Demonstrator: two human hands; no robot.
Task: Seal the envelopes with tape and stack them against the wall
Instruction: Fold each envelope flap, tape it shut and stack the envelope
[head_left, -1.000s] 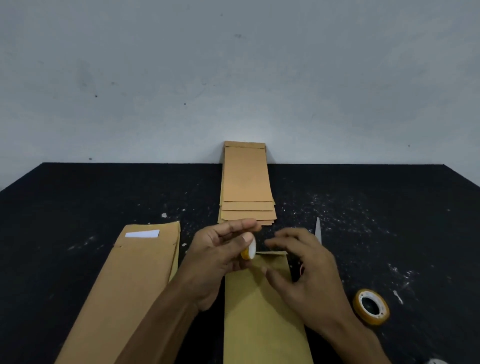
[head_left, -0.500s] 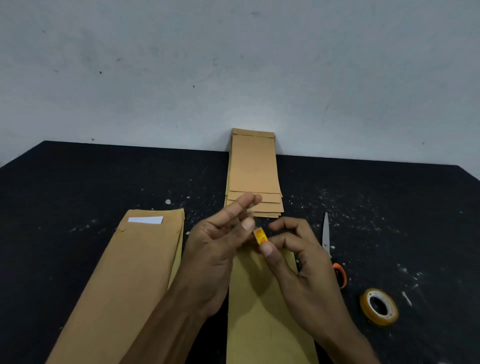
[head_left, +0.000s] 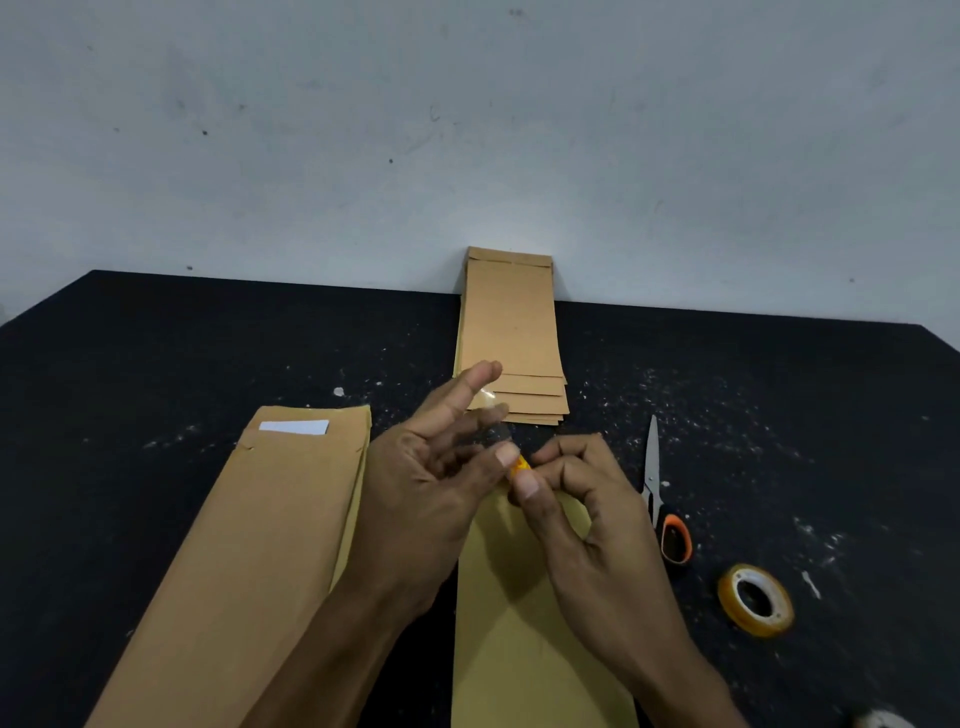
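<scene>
Left hand (head_left: 431, 483) and right hand (head_left: 582, 509) pinching small orange tape roll (head_left: 519, 464) between fingertips, above brown envelope (head_left: 524, 623) on black bench (head_left: 156, 353), sealed stack (head_left: 511, 332) leaning on wall (head_left: 467, 130)

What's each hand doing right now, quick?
Left hand: fingers spread, thumb pinching the small yellow tape roll.
Right hand: pinching the same roll.

Top end of centre envelope (head_left: 524, 649) hidden under both hands; near end cut by bottom pic edge. Small yellow piece (head_left: 519, 464) pinched betw left hand (head_left: 431, 493) thumb and right hand (head_left: 582, 509) fingertips: mostly covered, too small to tell what. Clear strip (head_left: 485, 400) on left fingers blurred, outline unclear. Left pile of envelopes (head_left: 249, 545) cut at bottom. Pale obj (head_left: 883, 719) at bottom-right pic corner mostly out of frame, can't ID. Scissors (head_left: 660, 499): second handle loop not visible.
</scene>
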